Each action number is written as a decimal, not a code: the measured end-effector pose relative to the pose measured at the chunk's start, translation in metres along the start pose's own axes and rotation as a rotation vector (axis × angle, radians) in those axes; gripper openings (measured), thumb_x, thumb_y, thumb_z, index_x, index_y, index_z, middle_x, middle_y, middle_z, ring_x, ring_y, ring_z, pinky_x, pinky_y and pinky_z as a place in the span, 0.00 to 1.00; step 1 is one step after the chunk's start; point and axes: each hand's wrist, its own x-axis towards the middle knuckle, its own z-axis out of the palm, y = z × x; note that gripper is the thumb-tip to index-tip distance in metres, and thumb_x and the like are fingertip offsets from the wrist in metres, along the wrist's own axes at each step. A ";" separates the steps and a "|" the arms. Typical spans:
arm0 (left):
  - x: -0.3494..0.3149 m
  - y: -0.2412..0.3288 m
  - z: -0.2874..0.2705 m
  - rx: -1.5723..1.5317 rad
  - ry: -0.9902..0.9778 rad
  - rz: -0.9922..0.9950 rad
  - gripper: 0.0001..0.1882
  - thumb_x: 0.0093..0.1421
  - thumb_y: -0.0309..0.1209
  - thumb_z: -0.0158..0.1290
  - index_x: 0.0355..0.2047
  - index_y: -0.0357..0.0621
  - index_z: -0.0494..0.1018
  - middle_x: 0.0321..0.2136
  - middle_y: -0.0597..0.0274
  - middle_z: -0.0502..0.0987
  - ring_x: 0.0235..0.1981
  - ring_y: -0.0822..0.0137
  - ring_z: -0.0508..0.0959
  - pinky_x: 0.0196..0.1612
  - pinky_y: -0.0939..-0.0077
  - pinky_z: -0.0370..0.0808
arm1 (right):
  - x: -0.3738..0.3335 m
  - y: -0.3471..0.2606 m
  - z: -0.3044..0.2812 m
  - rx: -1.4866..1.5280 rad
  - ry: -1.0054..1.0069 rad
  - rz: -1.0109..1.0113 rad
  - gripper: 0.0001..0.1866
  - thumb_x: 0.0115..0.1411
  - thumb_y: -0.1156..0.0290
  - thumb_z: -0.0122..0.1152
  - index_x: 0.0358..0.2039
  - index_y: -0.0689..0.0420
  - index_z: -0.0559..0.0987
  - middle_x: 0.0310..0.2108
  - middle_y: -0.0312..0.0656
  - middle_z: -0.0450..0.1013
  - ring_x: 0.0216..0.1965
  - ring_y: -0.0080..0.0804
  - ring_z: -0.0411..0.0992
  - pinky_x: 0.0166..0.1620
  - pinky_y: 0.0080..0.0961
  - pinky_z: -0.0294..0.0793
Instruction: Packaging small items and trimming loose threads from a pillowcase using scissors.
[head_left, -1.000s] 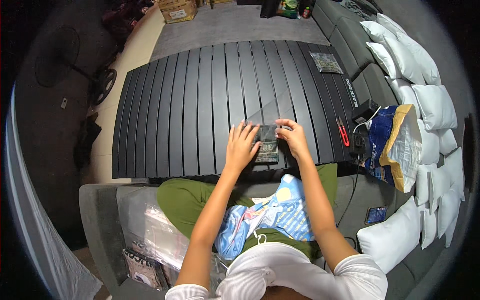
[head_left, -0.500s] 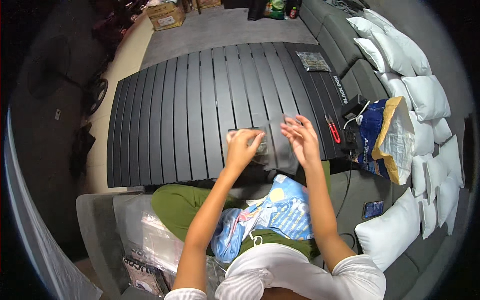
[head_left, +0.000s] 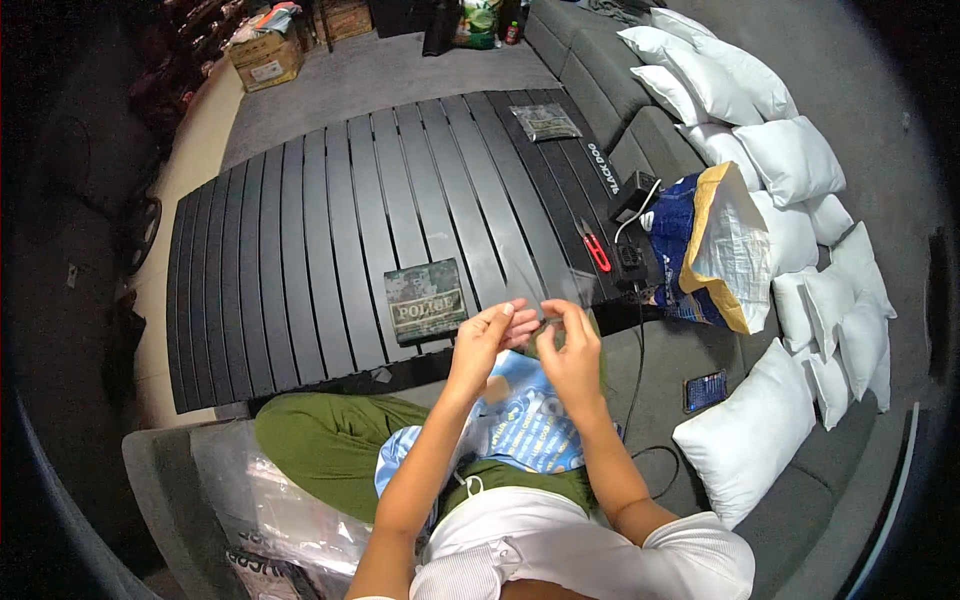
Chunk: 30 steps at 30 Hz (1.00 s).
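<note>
Grip narrow on thin clear film (head_left: 527, 283), left hand (head_left: 487, 340) and right hand (head_left: 571, 350) close together; leftward, dark camouflage-patterned packet (head_left: 428, 285) flat on slatted worktop (head_left: 320, 250).

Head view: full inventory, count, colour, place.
Camouflage item: 1, dark green, table's near edge
Clear film: 1, transparent, at both hands
Slatted table: 1, black, centre
Clear packet: 1, dark contents, table's far right
Snips: 1, red-handled, table's right
Corded boxes: 2, black, table's right edge
Open sack: 1, blue-yellow, right of table
Pillows: over ten, white, right
Phone: 1, dark, right seat
Sofa: count unclear, grey, near and right
Cartons: 2, brown, far left
Bag: 1, green, far end
Bottle: 1, red, beside bag
Patterned cloth: 1, blue, lap
Wrapped packages: count unclear, pale, lower left
Left hand: 1, bare, centre
Right hand: 1, bare, centre
</note>
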 end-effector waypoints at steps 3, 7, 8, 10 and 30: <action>-0.005 -0.002 0.002 0.191 0.133 0.183 0.17 0.62 0.32 0.45 0.45 0.31 0.69 0.37 0.52 0.76 0.37 0.68 0.77 0.41 0.79 0.74 | 0.001 0.011 -0.008 -0.292 0.038 -0.153 0.11 0.46 0.82 0.49 0.32 0.61 0.75 0.35 0.48 0.69 0.36 0.46 0.69 0.39 0.34 0.69; -0.020 0.001 0.009 0.840 0.340 0.484 0.11 0.57 0.27 0.49 0.40 0.39 0.75 0.28 0.54 0.78 0.27 0.67 0.79 0.30 0.77 0.74 | -0.003 0.009 -0.008 -0.296 -0.305 0.135 0.14 0.54 0.75 0.49 0.41 0.58 0.75 0.24 0.42 0.72 0.25 0.38 0.70 0.30 0.33 0.69; -0.023 0.000 0.010 0.985 0.354 0.592 0.11 0.56 0.27 0.50 0.40 0.42 0.75 0.26 0.53 0.78 0.25 0.61 0.79 0.27 0.73 0.74 | -0.004 0.008 -0.007 -0.292 -0.308 0.129 0.14 0.54 0.75 0.49 0.41 0.58 0.75 0.24 0.42 0.72 0.25 0.38 0.70 0.30 0.33 0.69; -0.032 -0.003 0.015 1.113 0.331 0.690 0.13 0.54 0.24 0.50 0.41 0.42 0.74 0.33 0.52 0.77 0.32 0.57 0.78 0.34 0.69 0.75 | -0.005 0.007 -0.006 0.247 -0.529 0.521 0.18 0.58 0.71 0.49 0.49 0.62 0.69 0.21 0.36 0.72 0.21 0.32 0.70 0.27 0.32 0.68; -0.066 -0.014 0.031 1.063 0.131 1.122 0.19 0.46 0.19 0.52 0.42 0.35 0.73 0.42 0.52 0.74 0.46 0.56 0.74 0.51 0.63 0.68 | -0.001 -0.026 0.002 1.755 -0.107 0.509 0.48 0.55 0.37 0.39 0.59 0.70 0.46 0.62 0.57 0.44 0.64 0.48 0.41 0.65 0.36 0.39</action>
